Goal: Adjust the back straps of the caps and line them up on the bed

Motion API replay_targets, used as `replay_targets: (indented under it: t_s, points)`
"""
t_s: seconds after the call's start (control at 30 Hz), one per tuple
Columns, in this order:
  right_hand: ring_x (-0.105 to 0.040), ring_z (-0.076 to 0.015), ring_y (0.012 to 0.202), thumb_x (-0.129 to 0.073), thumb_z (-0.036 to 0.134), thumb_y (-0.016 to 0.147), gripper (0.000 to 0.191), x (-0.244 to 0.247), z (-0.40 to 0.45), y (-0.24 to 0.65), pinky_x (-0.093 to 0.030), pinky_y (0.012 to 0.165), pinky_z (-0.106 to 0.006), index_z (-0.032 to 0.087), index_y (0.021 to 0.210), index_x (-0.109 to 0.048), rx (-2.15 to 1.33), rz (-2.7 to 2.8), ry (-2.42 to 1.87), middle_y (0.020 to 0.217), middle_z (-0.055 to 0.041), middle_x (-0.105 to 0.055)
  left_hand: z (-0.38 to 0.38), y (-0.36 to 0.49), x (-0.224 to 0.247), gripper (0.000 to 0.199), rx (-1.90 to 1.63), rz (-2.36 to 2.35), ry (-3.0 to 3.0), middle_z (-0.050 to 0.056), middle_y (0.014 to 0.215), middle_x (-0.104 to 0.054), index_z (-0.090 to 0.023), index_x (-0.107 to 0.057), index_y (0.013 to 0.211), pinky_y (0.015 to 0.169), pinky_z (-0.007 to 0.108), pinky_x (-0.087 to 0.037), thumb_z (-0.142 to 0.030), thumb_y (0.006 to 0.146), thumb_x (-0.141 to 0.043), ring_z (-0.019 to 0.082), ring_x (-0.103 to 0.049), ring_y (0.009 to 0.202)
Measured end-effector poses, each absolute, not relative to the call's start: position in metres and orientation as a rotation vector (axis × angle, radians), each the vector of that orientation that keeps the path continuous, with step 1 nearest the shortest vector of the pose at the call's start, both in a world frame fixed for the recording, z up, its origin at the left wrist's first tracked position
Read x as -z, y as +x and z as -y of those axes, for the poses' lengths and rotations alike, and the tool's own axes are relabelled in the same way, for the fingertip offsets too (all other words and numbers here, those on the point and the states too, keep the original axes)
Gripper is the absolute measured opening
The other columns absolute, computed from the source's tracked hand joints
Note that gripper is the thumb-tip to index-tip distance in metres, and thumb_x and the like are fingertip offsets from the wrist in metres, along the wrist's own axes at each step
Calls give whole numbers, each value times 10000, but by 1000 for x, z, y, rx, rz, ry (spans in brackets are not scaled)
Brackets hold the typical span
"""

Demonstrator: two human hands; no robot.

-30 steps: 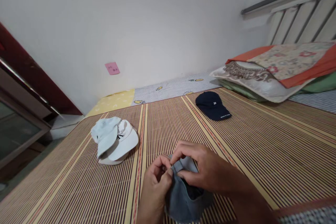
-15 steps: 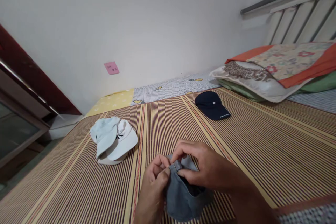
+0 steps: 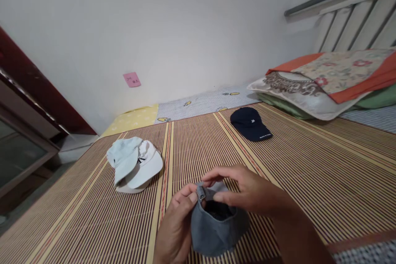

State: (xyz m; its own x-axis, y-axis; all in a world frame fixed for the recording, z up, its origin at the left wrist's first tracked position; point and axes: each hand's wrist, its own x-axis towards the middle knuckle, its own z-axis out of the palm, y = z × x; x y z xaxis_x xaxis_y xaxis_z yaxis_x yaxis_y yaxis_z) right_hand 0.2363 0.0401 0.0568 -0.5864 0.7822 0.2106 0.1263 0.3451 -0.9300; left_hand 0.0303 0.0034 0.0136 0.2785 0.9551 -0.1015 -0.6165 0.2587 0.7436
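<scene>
A grey-blue baseball cap is at the bottom centre, its back opening and adjusting strap turned up toward me. My left hand pinches the cap's edge beside the small metal strap buckle. My right hand is at the other side of the strap, thumb on its near face and fingers bent over behind it. Part of the cap's brim lies hidden behind the hands. A pale mint cap overlaps a white cap on the left. Farther off to the right sits a navy cap.
A striped bamboo mat covers the bed. Pillows and an orange-edged floral cloth are piled at the right, below a radiator. The wall with a pink note rises behind.
The fingers have spread somewhat at the strap, so the buckle and the back opening show more. My right thumb has shifted slightly right and up. The other caps have stayed put.
</scene>
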Motion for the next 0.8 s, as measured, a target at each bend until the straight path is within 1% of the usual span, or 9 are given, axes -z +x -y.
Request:
replay_targets:
  t_s: [0.07,0.13,0.3,0.47,0.53,0.6,0.67,0.73,0.8]
  points:
    - [-694,-175,1022,-640,265,934,265,-52,-45,238,-509,893,-280,232,1185,-717,-1277,1931,-769,1102,-17,-761,-4,29,-12,106,-1170,-623,636,32,754,-661,-125,-735,867,718,198,-469,-230,851,-730,110,-595,731]
    - [-697,-173,999,-570,291,985,253,-47,-51,237,-508,871,-281,219,1169,-729,-1269,1961,-753,1083,-28,-765,-5,29,-12,109,-1184,-643,618,45,780,-686,-121,-742,900,757,205,-490,-219,857,-723,121,-626,763]
    - [-692,-179,966,-512,338,1020,305,-35,-61,232,-503,879,-308,195,1148,-749,-1314,1991,-689,1039,-54,-768,-7,30,-12,110,-1183,-620,559,43,759,-707,-125,-744,889,704,208,-512,-209,821,-760,115,-637,679]
    - [-679,-184,966,-482,405,1027,365,-29,-65,232,-500,893,-341,161,1132,-733,-1400,1913,-651,1011,-69,-749,-7,29,-13,157,-1237,-609,453,40,801,-743,-139,-749,854,760,188,-539,-183,732,-837,113,-689,743]
    - [-675,-183,903,-496,440,1015,384,-28,-68,232,-499,840,-335,143,1052,-736,-1432,1949,-627,959,-72,-742,-7,28,-14,183,-1240,-625,401,33,792,-747,-154,-752,851,786,196,-545,-186,706,-859,122,-707,761]
    - [-653,-170,796,-517,481,998,408,-25,-70,232,-484,754,-310,137,903,-714,-1473,1946,-625,840,-58,-717,-7,27,-14,214,-1237,-654,377,23,774,-744,-162,-753,839,786,205,-548,-176,668,-881,129,-711,749]
    - [-616,-151,702,-553,501,976,401,-22,-71,232,-456,687,-286,152,802,-645,-1545,1864,-626,732,-27,-672,-8,26,-13,182,-1222,-648,426,31,761,-734,-154,-749,826,753,212,-542,-185,689,-865,134,-692,727]
    - [-603,-142,680,-590,483,958,364,-18,-71,233,-448,686,-277,162,786,-595,-1613,1768,-585,703,-16,-658,-9,25,-11,122,-1194,-601,513,45,728,-706,-139,-740,817,703,208,-520,-226,764,-809,128,-649,690]
    - [-614,-139,675,-608,451,953,329,-15,-70,235,-456,694,-274,162,798,-580,-1680,1674,-522,704,-22,-670,-9,26,-10,113,-1183,-575,552,40,697,-677,-136,-733,804,684,202,-503,-240,797,-777,119,-614,663]
